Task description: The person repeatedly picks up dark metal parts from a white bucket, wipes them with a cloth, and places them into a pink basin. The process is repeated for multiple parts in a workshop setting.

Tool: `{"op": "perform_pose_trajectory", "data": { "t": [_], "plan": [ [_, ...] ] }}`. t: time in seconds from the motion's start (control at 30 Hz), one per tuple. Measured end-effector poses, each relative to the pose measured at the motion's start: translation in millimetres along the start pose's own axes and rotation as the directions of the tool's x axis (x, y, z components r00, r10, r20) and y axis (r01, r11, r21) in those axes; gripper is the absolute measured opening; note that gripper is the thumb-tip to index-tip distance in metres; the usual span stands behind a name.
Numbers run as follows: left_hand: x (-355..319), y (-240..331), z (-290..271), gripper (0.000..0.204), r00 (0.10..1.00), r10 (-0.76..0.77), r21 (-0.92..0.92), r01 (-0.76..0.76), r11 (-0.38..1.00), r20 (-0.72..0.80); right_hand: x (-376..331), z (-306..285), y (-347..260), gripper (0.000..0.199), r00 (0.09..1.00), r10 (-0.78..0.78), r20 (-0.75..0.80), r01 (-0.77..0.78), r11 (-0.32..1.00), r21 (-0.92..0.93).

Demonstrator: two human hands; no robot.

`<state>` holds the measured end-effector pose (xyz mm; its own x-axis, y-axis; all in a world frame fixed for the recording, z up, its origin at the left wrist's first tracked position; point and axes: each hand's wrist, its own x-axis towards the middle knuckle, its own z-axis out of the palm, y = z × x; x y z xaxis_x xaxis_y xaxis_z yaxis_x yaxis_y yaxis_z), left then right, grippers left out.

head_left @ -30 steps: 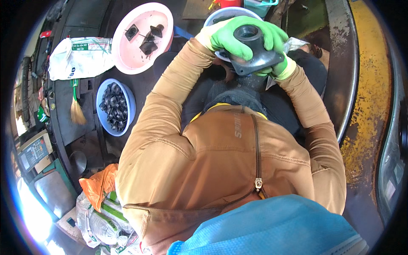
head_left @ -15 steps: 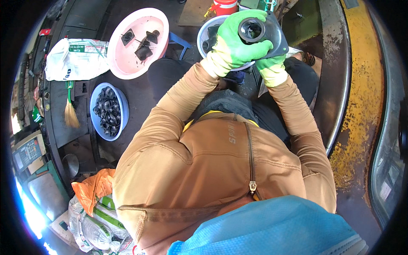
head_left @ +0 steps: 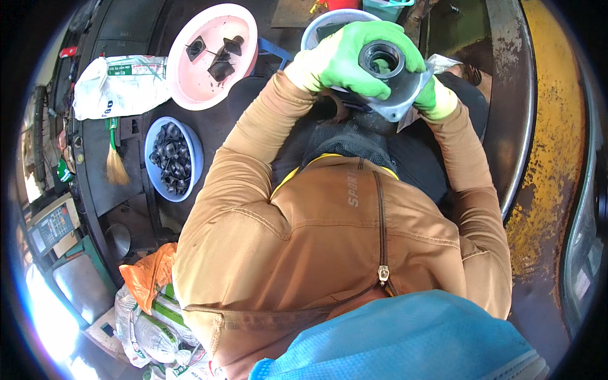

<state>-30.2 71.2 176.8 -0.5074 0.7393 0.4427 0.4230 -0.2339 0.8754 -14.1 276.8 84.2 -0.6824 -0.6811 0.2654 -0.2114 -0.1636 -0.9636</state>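
Note:
Both my hands wear green gloves and hold one black part, a square flange plate with a round hollow collar (head_left: 400,100), in front of my chest. My left hand (head_left: 354,60) wraps around the collar from the left, fingers closed on it. On the right, my right hand (head_left: 437,100) grips behind the plate, most of its fingers hidden. Green glove shows through the collar's hole. Beyond the hands is a pale blue basin (head_left: 308,39) with dark contents, partly covered by my left hand.
A pink basin (head_left: 197,81) with several black parts stands far left. Nearer is a blue basin (head_left: 197,155) full of small black parts. A white sack (head_left: 95,95), a small broom (head_left: 115,166) and an orange bag (head_left: 147,273) lie left. A rusty yellow metal edge (head_left: 538,145) runs along the right.
The black part has come slightly nearer to me and tilted, showing more of its plate. My right hand has shifted right, and green glove now shows through the hole.

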Motion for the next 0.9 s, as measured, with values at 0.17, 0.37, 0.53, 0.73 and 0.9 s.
{"op": "perform_pose_trajectory", "data": {
  "t": [0.17, 0.37, 0.53, 0.73, 0.9],
  "plan": [
    [0.5, -28.1, 2.9, 0.049, 0.992, 0.110, -0.482, -0.068, 0.874, 0.060, 2.3, 13.6, 5.5, 0.045, 0.957, 0.224, 0.184, -0.280, 0.880, 0.384],
    [-9.8, -66.9, -29.9, 0.050, 0.750, 0.324, 0.808, 0.464, 0.362, -0.576, 41.5, 3.4, -5.4, 0.038, 0.807, 0.507, -0.301, -0.003, 0.514, 0.858],
    [-32.2, -79.0, -20.4, 0.044, 0.654, -0.405, -0.665, -0.205, 0.718, -0.639, 41.9, -5.3, -18.1, 0.037, 0.640, 0.507, -0.577, 0.024, 0.737, 0.675],
    [-22.9, -44.4, 5.4, 0.039, 0.712, -0.338, -0.179, 0.291, 0.940, -0.615, 36.0, -2.3, -28.3, 0.027, 0.740, 0.400, -0.541, -0.131, 0.874, 0.468],
    [-17.1, -19.6, 9.8, 0.065, 0.741, -0.187, 0.024, 0.264, 0.964, -0.645, 35.1, -7.8, -26.2, 0.025, 0.799, 0.407, -0.443, -0.036, 0.767, 0.640]
  ]
}}
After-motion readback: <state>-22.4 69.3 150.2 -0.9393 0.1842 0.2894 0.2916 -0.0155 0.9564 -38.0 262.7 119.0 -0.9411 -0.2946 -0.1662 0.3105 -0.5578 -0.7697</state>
